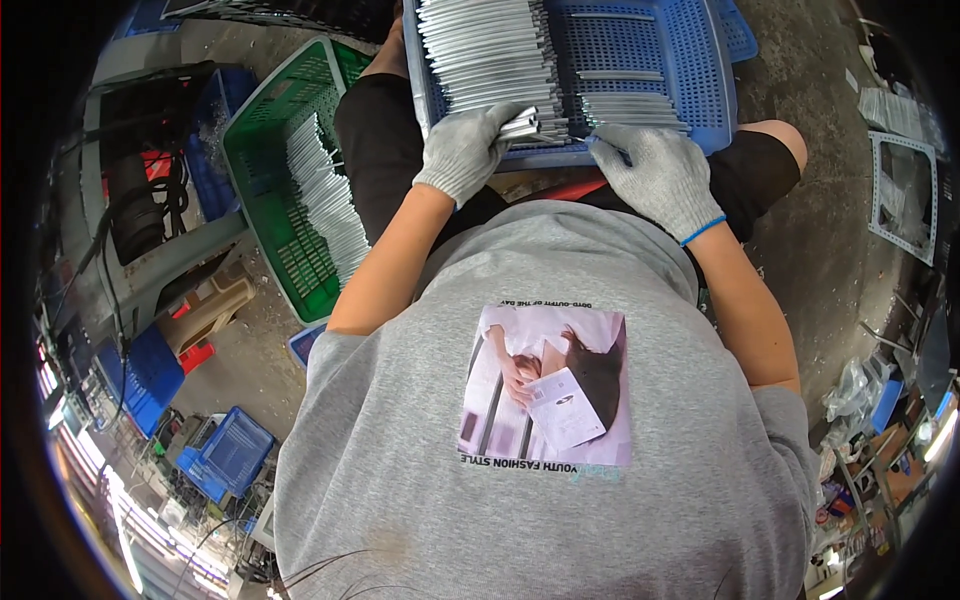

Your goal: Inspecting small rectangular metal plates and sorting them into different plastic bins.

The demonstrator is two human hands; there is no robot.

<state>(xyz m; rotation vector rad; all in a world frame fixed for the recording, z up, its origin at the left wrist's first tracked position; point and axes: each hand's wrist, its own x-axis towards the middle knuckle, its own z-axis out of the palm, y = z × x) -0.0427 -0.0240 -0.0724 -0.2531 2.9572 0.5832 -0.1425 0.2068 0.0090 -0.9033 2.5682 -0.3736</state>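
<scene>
A blue perforated plastic crate [690, 70] rests on my lap, filled with rows of thin silver metal strips [480, 50]. My left hand [465, 150], in a grey knit glove, grips a small bundle of the silver strips [528, 124] at the crate's near edge. My right hand [660, 175], also gloved, lies palm down on the near right rim of the crate, with its fingertips touching the strips [632, 110] stacked there. I am seated, wearing a grey shirt and black shorts.
To my left stands a green plastic crate [262, 150] holding a row of similar silver strips [325, 195]. More blue crates [225, 450] sit on the concrete floor at lower left. A machine with cables [140, 170] is at far left; a metal frame [905, 195] lies at right.
</scene>
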